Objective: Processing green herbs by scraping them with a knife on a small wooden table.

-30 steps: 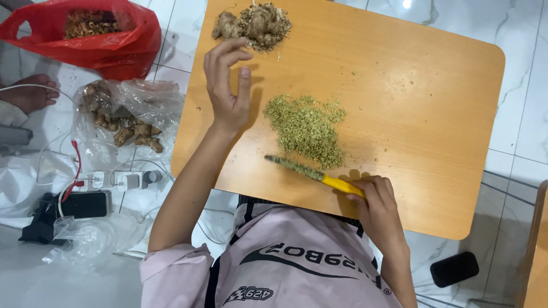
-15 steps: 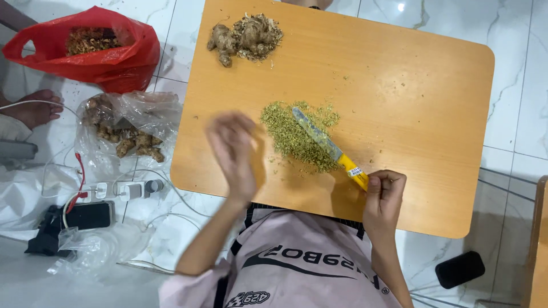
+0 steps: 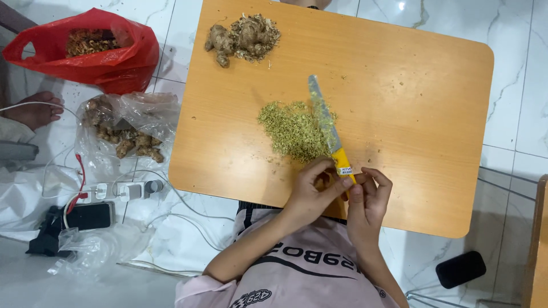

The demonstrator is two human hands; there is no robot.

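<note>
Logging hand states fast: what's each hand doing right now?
Left hand: closed, pinching the knife at its yellow handle.
Right hand: closed on the same handle.

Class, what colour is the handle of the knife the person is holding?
Yellow: the knife handle shows best in the head view, gripped by both hands.

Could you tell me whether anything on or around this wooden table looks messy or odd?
Slightly: loose crumbs lie scattered around the chopped greenish pile, and the knife blade is coated with bits. A power strip and cables sprawl on the floor beside the plastic bags.
</note>
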